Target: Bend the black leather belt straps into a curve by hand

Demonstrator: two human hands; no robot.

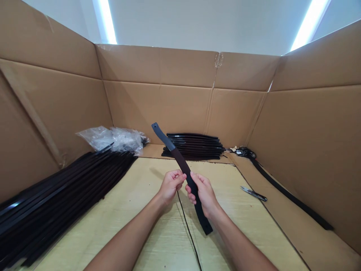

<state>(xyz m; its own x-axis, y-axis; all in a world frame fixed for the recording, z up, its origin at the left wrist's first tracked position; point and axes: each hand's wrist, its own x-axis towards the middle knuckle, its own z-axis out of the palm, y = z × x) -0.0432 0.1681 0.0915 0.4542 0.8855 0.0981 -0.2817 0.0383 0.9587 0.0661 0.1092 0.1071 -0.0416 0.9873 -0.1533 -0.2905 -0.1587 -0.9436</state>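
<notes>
A long, slightly curved dark strip (182, 160) with a small hole near its far end is held slanted above the table. My right hand (205, 192) is closed around its middle, thumb on top. My left hand (171, 185) is closed in a pinch at the strip's left side. A thin black cord (185, 219) hangs from under the left fingers and runs down toward the front edge of the view. The strip's middle has a dark brownish-black covering, while its far end is bare grey-blue. Where the cord meets the strip is hidden by my fingers.
Long dark strips (76, 188) lie piled on the left, with a clear plastic bag (115, 137) behind them. A stack of shorter dark strips (194, 146) lies at the back. Thread snips (254, 193) and a long black strip (290, 192) are on the right. Cardboard walls (180, 101) surround the table.
</notes>
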